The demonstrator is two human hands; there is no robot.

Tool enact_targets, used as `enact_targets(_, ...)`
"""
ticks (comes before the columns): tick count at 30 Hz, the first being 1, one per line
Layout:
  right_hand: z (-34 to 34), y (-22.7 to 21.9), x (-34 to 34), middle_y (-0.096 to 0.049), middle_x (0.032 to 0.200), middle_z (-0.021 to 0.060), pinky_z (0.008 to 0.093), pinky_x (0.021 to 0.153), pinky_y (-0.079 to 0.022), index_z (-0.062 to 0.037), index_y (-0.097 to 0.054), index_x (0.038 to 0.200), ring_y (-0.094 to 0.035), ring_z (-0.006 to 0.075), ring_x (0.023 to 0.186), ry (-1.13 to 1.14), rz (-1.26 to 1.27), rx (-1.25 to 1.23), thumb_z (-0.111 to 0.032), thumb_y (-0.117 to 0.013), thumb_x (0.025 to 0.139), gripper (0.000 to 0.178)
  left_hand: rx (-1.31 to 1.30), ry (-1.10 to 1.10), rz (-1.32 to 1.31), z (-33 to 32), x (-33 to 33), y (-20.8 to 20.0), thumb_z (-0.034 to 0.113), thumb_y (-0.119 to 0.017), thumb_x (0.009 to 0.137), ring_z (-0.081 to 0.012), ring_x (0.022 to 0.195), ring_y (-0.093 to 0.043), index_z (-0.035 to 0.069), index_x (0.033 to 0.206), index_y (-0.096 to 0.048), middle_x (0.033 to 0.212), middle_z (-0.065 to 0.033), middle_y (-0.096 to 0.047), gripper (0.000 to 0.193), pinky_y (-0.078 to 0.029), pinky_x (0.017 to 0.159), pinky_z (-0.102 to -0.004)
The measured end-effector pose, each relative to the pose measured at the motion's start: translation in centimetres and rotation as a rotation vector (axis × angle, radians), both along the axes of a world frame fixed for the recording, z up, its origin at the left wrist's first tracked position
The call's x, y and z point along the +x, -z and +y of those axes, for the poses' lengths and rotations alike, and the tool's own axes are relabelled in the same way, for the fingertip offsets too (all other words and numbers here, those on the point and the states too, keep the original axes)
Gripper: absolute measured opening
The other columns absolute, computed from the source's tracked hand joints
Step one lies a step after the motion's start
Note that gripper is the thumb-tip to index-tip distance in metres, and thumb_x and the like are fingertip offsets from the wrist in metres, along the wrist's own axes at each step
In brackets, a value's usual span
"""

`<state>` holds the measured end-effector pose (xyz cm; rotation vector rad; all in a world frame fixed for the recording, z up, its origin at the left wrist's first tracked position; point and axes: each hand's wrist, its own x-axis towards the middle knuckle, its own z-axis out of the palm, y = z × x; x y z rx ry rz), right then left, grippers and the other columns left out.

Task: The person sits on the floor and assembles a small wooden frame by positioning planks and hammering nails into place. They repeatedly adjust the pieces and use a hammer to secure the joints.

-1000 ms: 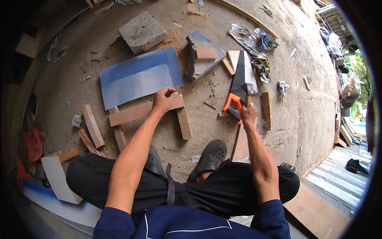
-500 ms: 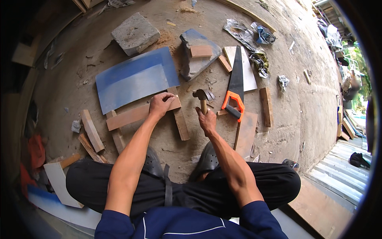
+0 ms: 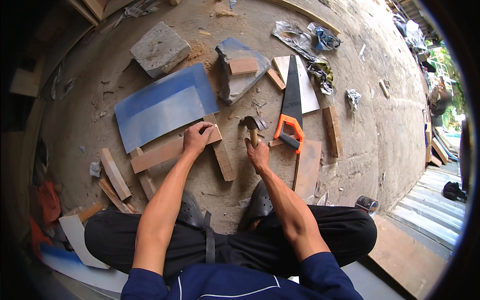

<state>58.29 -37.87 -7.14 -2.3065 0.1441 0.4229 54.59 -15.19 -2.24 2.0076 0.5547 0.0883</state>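
Observation:
My left hand (image 3: 195,139) rests at the right end of a flat wooden board (image 3: 157,155), thumb and fingers pinched together. Whatever is between those fingertips is too small to make out. The board lies across two wooden blocks, one of them a longer block (image 3: 223,159) under its right end. To the right of that end, my right hand (image 3: 258,154) is closed around the wooden handle of a claw hammer (image 3: 255,123). Its dark head is raised above the ground, apart from the board. Behind the board lies a blue-and-grey panel (image 3: 165,107).
A handsaw (image 3: 292,95) with an orange and black handle lies right of the hammer, partly over a white board (image 3: 307,92). Farther off are a concrete block (image 3: 159,48) and a blue-stained stone (image 3: 240,82) bearing a small wood piece (image 3: 243,66). A can (image 3: 366,204) stands by my right knee.
The view has shifted slightly, so the ground things sit a little farther left. My left hand keeps its pinch at the board's end, and my right hand still holds the hammer up.

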Motion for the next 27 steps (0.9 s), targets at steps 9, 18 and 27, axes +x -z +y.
enact_targets(9, -0.3, 0.1, 0.0, -0.062, 0.074, 0.0262, 0.0457, 0.066, -0.046, 0.0036, -0.061, 0.088, -0.063, 0.0407, 0.071, 0.02, 0.014, 0.012, -0.041, -0.064, 0.086, 0.045, -0.008, -0.021, 0.02, -0.3, 0.2, 0.1, 0.021, -0.069, 0.086, -0.0106, 0.075, -0.066, 0.005, 0.094, -0.072, 0.082, -0.004, -0.072, 0.018, -0.051, 0.072, -0.0269)
enact_targets(18, -1.1, 1.4, 0.2, -0.064, 0.082, 0.031, 0.0481, 0.071, -0.05, 0.0048, -0.061, 0.097, -0.065, 0.0451, 0.082, 0.065, -0.018, -0.038, -0.042, -0.062, 0.088, 0.048, 0.044, -0.036, -0.025, -0.8, 0.3, 0.2, 0.018, -0.067, 0.086, -0.0152, 0.074, -0.068, 0.005, 0.094, -0.071, 0.081, -0.008, -0.072, 0.016, -0.051, 0.068, -0.0287)
enact_targets(27, -1.2, 1.6, 0.4, -0.064, 0.085, 0.0315, 0.0495, 0.071, -0.051, 0.0038, -0.061, 0.099, -0.064, 0.0464, 0.083, 0.063, -0.014, -0.04, -0.041, -0.061, 0.088, 0.046, 0.101, -0.022, -0.097, -0.6, 0.1, 1.5, 0.016, -0.068, 0.084, -0.0207, 0.08, -0.065, 0.006, 0.089, -0.07, 0.089, -0.0078, -0.068, 0.012, -0.05, 0.071, -0.0316)
